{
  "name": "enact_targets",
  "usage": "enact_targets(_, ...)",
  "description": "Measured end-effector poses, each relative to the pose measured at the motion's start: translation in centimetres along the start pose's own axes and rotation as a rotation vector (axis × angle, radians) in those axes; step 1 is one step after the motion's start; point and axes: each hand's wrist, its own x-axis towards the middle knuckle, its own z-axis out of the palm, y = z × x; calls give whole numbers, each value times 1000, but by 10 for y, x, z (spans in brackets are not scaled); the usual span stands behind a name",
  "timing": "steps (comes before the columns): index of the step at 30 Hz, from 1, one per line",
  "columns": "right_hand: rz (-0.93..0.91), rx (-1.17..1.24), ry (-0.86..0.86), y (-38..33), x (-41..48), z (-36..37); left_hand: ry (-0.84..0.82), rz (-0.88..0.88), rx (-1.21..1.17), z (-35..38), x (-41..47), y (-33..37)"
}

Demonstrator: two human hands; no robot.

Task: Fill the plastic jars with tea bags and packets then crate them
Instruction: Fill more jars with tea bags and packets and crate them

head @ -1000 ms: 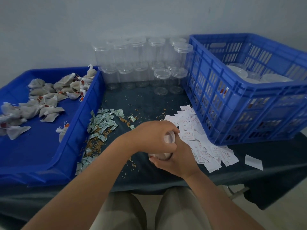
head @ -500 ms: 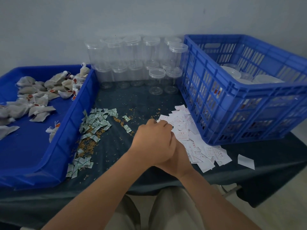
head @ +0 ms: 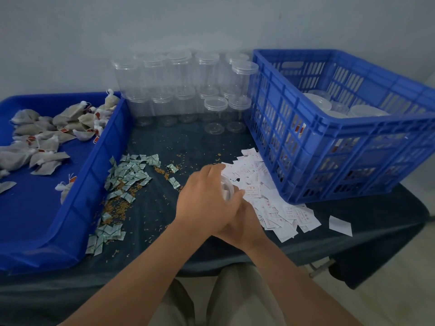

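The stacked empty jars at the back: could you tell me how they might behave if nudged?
The jars look thin, clear and empty, so probably light. Stacked two high, they likely topple easily. Round walls suggest a fallen one would roll.

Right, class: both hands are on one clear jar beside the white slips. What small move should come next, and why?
Probably carry the jar right into the blue crate, if its lid is on, which the hands hide. The left hand covers its top, the right hand grips it underneath, and lidded jars already stand in that crate.
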Motion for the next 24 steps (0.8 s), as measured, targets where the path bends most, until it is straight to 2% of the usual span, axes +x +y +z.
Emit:
enact_targets(6, -59, -139, -30, 8, 10, 5, 42, 153, -145, -4, 4, -6)
enact_targets(10, 16, 2, -31, 10, 8, 0, -6, 221, -168, -7, 8, -12)
enact_targets(13, 59, 198, -85, 12, 6, -4, -112, 169, -225, -10, 7, -17)
enact_targets(15, 62, 290, -83, 6, 4, -10, -151, 86, -365, -14, 5, -20)
enact_targets(18, 35, 435, -142, -4, 3, -20, -61, -103, -531, -18, 1, -26)
enact_targets(21, 40, 366, -100, -18, 2, -40, 45, -220, -389, -21, -7, -39)
enact_targets(24, -34, 91, -161, -37, 12, -61, 41, -252, -296, -21, -10, -49)
